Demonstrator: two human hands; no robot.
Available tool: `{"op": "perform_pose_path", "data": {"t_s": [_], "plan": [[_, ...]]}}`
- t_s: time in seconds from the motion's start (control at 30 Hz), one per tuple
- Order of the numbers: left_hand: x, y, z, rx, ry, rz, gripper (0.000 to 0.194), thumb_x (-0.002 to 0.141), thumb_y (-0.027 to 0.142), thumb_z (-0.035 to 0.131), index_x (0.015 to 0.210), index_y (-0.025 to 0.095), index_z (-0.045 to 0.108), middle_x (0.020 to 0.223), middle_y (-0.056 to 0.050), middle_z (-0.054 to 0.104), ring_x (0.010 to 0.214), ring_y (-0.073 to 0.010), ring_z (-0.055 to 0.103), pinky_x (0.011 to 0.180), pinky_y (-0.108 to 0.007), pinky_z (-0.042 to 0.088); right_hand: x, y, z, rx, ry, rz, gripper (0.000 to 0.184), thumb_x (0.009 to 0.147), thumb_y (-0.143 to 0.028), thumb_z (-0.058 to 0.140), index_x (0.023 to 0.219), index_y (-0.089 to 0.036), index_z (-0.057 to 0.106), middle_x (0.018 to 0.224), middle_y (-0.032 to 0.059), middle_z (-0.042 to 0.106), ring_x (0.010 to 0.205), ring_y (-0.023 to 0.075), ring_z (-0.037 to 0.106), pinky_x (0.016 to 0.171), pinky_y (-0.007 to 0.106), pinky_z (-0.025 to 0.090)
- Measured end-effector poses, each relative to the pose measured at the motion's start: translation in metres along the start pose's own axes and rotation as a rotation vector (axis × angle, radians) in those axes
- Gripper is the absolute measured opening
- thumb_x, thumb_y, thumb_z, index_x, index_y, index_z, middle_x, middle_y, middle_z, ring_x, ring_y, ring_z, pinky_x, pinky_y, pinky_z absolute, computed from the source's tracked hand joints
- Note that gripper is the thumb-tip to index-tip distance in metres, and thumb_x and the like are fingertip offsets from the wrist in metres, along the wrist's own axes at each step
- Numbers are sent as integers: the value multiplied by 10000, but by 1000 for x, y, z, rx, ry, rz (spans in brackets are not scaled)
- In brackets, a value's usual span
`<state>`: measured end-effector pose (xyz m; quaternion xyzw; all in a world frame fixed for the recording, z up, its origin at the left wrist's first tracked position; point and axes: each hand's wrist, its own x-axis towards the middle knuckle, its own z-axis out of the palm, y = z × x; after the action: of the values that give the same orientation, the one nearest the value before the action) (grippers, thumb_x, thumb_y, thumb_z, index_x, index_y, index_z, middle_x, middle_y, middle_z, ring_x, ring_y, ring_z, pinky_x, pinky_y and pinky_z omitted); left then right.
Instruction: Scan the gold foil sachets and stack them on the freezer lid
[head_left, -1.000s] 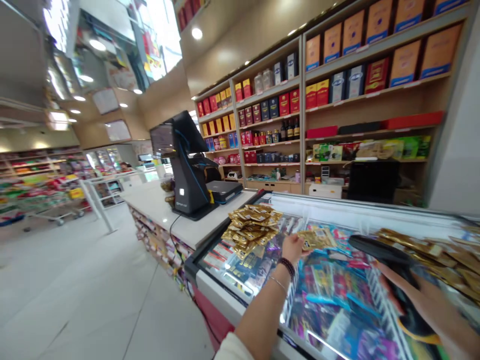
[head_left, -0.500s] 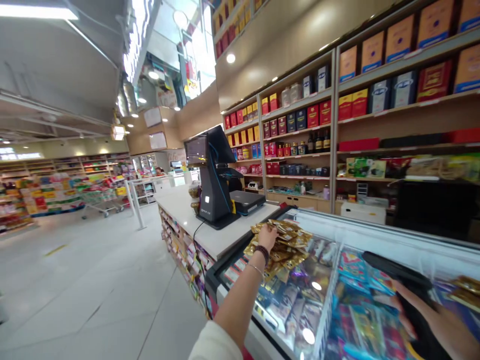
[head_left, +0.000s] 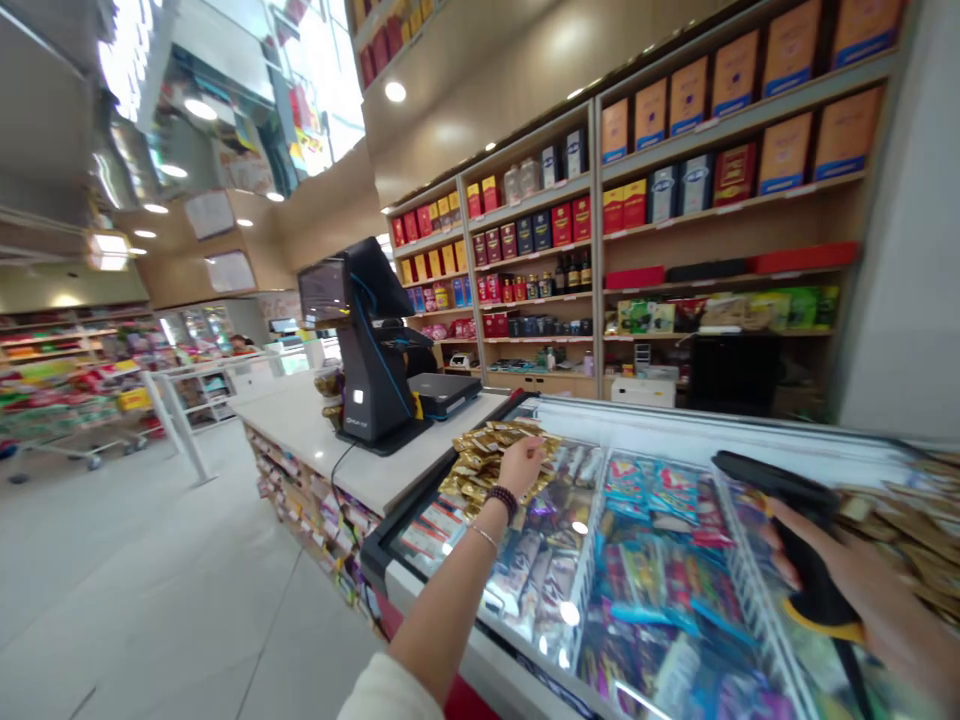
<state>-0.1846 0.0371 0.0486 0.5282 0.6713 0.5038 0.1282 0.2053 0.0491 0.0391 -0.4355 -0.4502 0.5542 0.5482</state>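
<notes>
A pile of shiny gold packets (head_left: 480, 460) lies on the glass top of a display freezer (head_left: 570, 695). My left hand (head_left: 520, 466), with beads and a thin bangle at the wrist, is over the right side of that pile. Its fingers are curled together, and what is between them, if anything, is hidden. On the right, my right hand (head_left: 825, 560) is wrapped round the handle of a black barcode scanner (head_left: 776, 485) with yellow trim and a cable. The scanner is held above the freezer, its head pointing left.
More gold packets (head_left: 900, 530) lie at the far right of the freezer. Beyond its left end, a white counter (head_left: 277, 400) carries a black checkout terminal (head_left: 367, 370). Shelves of boxes and bottles (head_left: 532, 235) line the back wall. Wrapped ice creams (head_left: 652, 570) show under the glass.
The view has turned right, bringing the second gold pile more into sight. My left hand has shifted rightward over the packets and its fingers are more curled. My right hand keeps the scanner.
</notes>
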Motion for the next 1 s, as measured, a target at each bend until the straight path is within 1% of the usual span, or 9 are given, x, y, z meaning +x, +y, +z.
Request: {"op": "perform_pose_path", "data": {"t_s": [0.2, 0.3, 0.4, 0.5, 0.63, 0.73, 0.83, 0.93, 1.0], "plan": [[-20, 53, 108, -97, -262, 109, 280, 963, 93, 678, 1156, 183, 860, 1233, -136, 888, 1161, -283, 845, 1094, -415, 653, -30, -44, -80, 47, 114, -87, 625, 469, -588, 1093, 812, -242, 702, 599, -29, 641, 440, 104, 503, 369, 220, 400], [-40, 80, 161, -138, -381, 158, 259, 970, 140, 704, 1178, 187, 851, 1254, -142, 881, 1172, -289, 838, 1108, -440, 652, -41, -51, -120, 71, 201, -104, 655, 463, -573, 1110, 782, -238, 646, 592, -37, 641, 445, 99, 514, 375, 205, 410], [-66, 104, 209, -156, -474, 193, 279, 970, 200, 740, 1230, 219, 838, 1291, -125, 871, 1207, -294, 824, 1127, -458, 645, -51, -51, -154, 114, 233, -108, 633, 495, -542, 1122, 819, -225, 680, 608, -42, 643, 466, 96, 521, 391, 198, 437], [-96, 128, 256, -125, -518, 253, 349, 960, 293, 792, 1305, 239, 811, 1383, -125, 836, 1306, -314, 782, 1189, -483, 607, -57, -44, -177, 163, 278, -116, 593, 529, -514, 1113, 867, -213, 731, 619, -39, 650, 472, 95, 527, 390, 190, 445], [-131, 165, 312, -45, -549, 399, 548, 917, 397, 860, 1409, 177, 761, 1491, -187, 762, 1466, -367, 671, 1307, -524, 488, -55, -31, -192, 221, 342, -105, 530, 546, -495, 1084, 838, -224, 734, 599, -37, 635, 454, 97, 510, 366, 191, 430], [-145, 191, 346, -6, -592, 465, 648, 895, 424, 886, 1461, 155, 720, 1544, -209, 712, 1495, -370, 628, 1327, -510, 452, -51, -22, -198, 214, 362, -113, 537, 560, -526, 1078, 852, -237, 731, 603, -45, 628, 448, 99, 505, 371, 202, 436], [-147, 209, 368, 75, -682, 485, 708, 847, 423, 931, 1458, 148, 703, 1541, -220, 703, 1494, -379, 616, 1321, -505, 444, -49, -16, -201, 178, 350, -123, 581, 562, -583, 1081, 833, -245, 693, 621, -43, 630, 454, 105, 510, 378, 219, 437], [-140, 213, 376, 113, -727, 431, 713, 758, 431, 994, 1368, 167, 737, 1472, -229, 731, 1481, -428, 610, 1304, -548, 438, -50, -15, -202, 159, 331, -119, 617, 554, -617, 1085, 825, -243, 675, 633, -43, 634, 468, 108, 519, 392, 226, 442], [-131, 207, 371, 81, -688, 352, 665, 706, 432, 1026, 1269, 188, 769, 1441, -236, 742, 1492, -464, 593, 1293, -570, 438, -51, -16, -200, 154, 327, -118, 619, 562, -623, 1081, 863, -237, 703, 634, -51, 636, 469, 104, 519, 399, 224, 443]]}}
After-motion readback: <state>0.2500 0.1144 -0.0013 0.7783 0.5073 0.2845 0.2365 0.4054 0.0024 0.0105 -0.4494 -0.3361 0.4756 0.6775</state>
